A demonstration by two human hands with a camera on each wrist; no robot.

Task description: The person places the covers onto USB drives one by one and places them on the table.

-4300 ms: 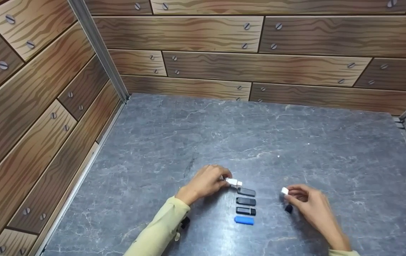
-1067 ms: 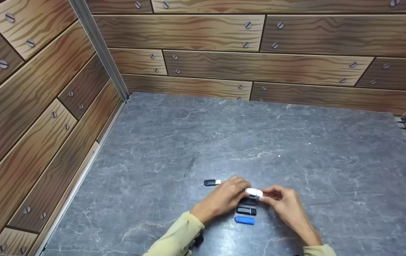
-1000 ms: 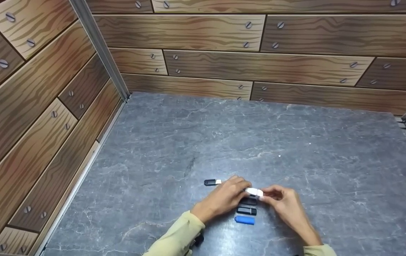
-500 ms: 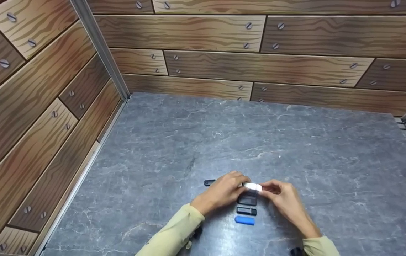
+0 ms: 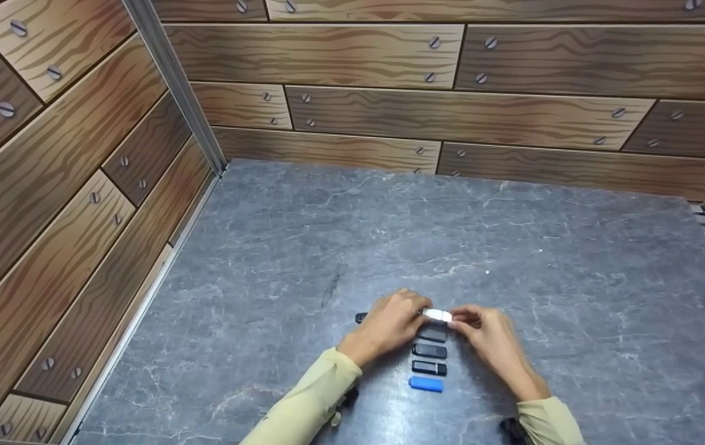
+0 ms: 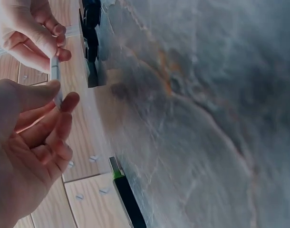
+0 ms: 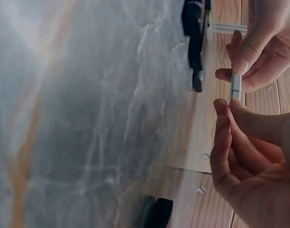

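Note:
Both hands hold one white USB stick (image 5: pixel 437 315) above the table, between them. My left hand (image 5: pixel 392 321) pinches its left end between thumb and fingers. The right hand (image 5: pixel 491 337) pinches its capped right end with thumb and fingertips. In the left wrist view, a joint line crosses the white stick (image 6: pixel 55 71), and no metal plug shows. Just below the hands in the head view, a dark grey USB stick (image 5: pixel 432 334) lies on the table. An uncapped black USB stick (image 6: pixel 128 202) with a green band lies beside the left hand, mostly hidden by it in the head view.
Below the grey stick, in a column, lie a black USB stick (image 5: pixel 429 351), another black one with a light band (image 5: pixel 429 368) and a blue one (image 5: pixel 426 384). A black cap (image 7: pixel 159 213) sits near the right hand. Wood-patterned walls (image 5: pixel 352 59) bound the marbled table (image 5: pixel 265 247).
The hands came together, joining the white cap in the right hand to the white stick in the left. Over the last second both moved slightly away from the body, up past the grey stick.

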